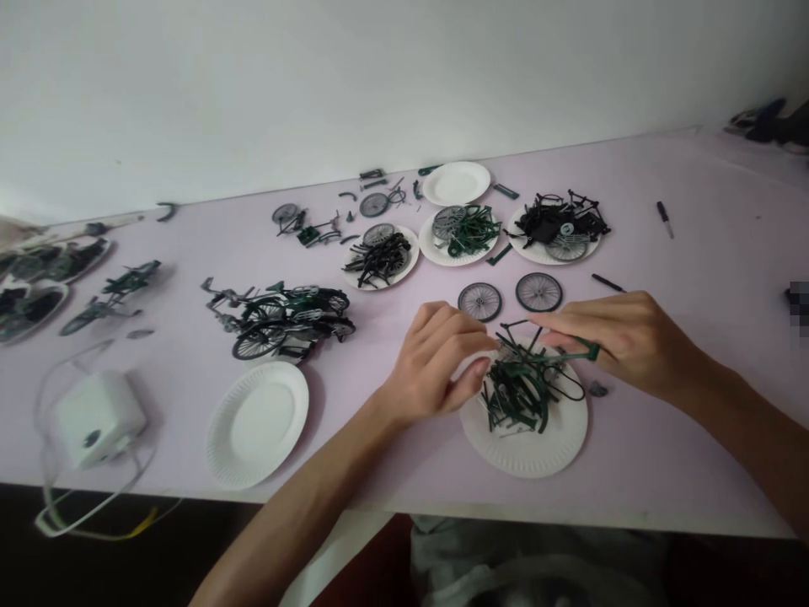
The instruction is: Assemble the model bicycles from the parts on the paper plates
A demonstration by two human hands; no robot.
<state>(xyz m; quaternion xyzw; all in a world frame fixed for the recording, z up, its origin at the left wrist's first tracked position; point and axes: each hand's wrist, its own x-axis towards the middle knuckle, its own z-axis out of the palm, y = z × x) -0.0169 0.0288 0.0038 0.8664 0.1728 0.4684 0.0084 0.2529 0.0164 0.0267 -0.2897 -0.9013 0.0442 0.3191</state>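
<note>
Across the lilac table (pixel 404 472), I see the right hand (pixel 632 344) at three o'clock pinching a green bicycle part (pixel 592 349); the left hand (pixel 435 362) half-curled, its hold unclear.

Green bicycle part (pixel 590 348) | slender, dark | held beside loose green parts (pixel 519 396) | heaped on paper plate (pixel 531 459)

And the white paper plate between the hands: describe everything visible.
The round white plate, seemingly paper, has a fluted rim and lies flat near the front edge of the pale lilac table. Heaped green plastic-looking parts hide much of its middle. The left hand and right hand reach over it; contact is unclear.
</note>
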